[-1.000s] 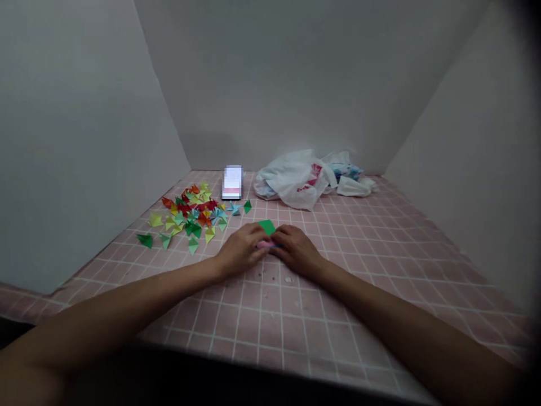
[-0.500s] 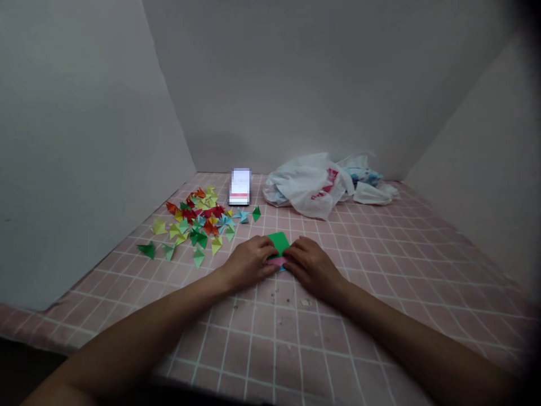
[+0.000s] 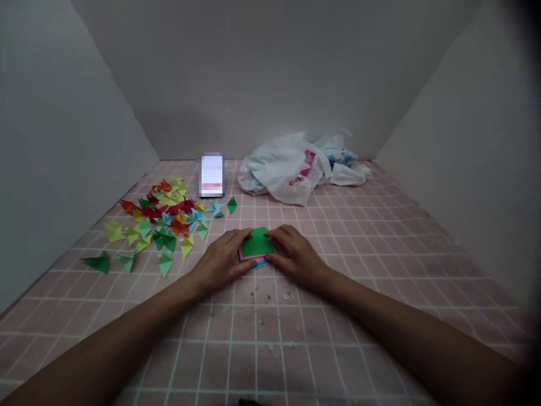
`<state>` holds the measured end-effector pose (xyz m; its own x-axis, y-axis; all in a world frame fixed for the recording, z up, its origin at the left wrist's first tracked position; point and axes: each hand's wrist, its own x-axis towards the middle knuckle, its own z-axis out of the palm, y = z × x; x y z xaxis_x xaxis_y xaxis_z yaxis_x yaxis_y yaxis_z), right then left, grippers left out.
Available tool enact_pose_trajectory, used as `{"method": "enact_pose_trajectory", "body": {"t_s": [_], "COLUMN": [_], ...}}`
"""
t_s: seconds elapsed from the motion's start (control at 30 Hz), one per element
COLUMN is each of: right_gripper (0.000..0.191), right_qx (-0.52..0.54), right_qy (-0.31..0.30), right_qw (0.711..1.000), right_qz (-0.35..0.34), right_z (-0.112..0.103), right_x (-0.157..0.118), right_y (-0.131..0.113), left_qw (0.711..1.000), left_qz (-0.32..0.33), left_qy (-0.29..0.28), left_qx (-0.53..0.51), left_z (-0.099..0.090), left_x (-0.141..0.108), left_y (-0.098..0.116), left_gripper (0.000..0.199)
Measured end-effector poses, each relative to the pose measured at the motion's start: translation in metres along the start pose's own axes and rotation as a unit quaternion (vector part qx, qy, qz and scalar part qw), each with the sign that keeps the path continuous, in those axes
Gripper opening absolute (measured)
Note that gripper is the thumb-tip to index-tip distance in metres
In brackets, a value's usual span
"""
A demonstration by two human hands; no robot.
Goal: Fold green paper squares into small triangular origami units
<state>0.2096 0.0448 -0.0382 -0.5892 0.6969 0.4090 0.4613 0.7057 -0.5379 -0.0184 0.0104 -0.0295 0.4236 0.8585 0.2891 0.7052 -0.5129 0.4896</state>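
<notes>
A green sheet of origami paper [image 3: 257, 243] lies at the middle of the table, on top of pink and blue paper [image 3: 260, 264] whose near edges stick out below it. My left hand [image 3: 222, 255] grips the green sheet's left side, fingers at the far corner and thumb near the front edge. On the opposite side my right hand [image 3: 298, 254] holds it the same way, its thumb by the front right corner. Folded paper pieces [image 3: 163, 214] in red, yellow, green, orange and light blue are heaped to the left of my hands.
A phone [image 3: 212, 176] with a lit, blurred screen stands upright near the back wall. To its right lie a white plastic bag [image 3: 283, 169] with red print and a blue-and-white package [image 3: 340, 158]. Pink checked cloth [image 3: 380, 237] covers the table; walls rise on three sides.
The view has shifted, so everything appears further left. My hands have spread apart along the green paper, which now shows more squarely over the pink sheet.
</notes>
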Motion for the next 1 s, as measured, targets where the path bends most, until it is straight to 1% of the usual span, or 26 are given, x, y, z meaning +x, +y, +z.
{"method": "enact_pose_trajectory", "body": {"t_s": [0.03,0.1,0.2,0.3,0.37,0.47,0.57,0.67,0.77,0.9,1.0], "right_gripper": [0.034,0.036,0.026,0.017,0.015,0.021,0.026,0.020,0.019,0.018,0.017], "right_qx": [0.016,0.018,0.003,0.005,0.009,0.018,0.011,-0.004,-0.030,-0.059,-0.073], "right_qy": [0.006,-0.007,-0.023,-0.023,-0.018,-0.022,-0.045,-0.054,-0.057,-0.080,-0.080], "right_qw": [1.000,1.000,1.000,1.000,1.000,1.000,0.999,0.997,0.995,0.989,0.988], "right_qz": [0.006,0.006,0.008,0.003,0.001,-0.012,-0.028,-0.049,-0.071,-0.107,-0.114], "right_z": [0.000,0.000,-0.001,0.000,0.000,-0.001,-0.005,-0.009,-0.011,-0.011,-0.008], "right_x": [0.000,0.001,0.000,-0.001,-0.001,-0.001,0.000,0.001,0.003,0.004,0.004], "right_y": [0.002,0.005,0.006,0.005,0.004,0.004,0.007,0.012,0.017,0.018,0.018], "left_qw": [1.000,1.000,1.000,1.000,1.000,0.999,1.000,1.000,1.000,0.997,0.993], "left_qz": [-0.004,0.000,0.010,0.015,0.016,0.020,0.023,0.022,0.028,0.068,0.099], "left_qy": [-0.003,-0.003,0.005,0.012,0.016,0.017,0.004,0.000,0.002,0.002,0.019], "left_qx": [0.000,0.002,0.007,-0.003,-0.013,-0.022,-0.019,-0.015,-0.007,0.033,0.054], "left_z": [-0.001,-0.002,-0.004,-0.003,-0.003,-0.004,-0.005,-0.007,-0.008,-0.009,-0.007], "left_x": [0.000,0.001,0.002,0.002,0.003,0.003,0.004,0.005,0.005,0.005,0.005], "left_y": [0.000,0.000,-0.002,-0.006,-0.008,-0.010,-0.010,-0.008,-0.007,-0.007,-0.008], "left_gripper": [0.058,0.057,0.053,0.038,0.030,0.032,0.038,0.038,0.039,0.030,0.023]}}
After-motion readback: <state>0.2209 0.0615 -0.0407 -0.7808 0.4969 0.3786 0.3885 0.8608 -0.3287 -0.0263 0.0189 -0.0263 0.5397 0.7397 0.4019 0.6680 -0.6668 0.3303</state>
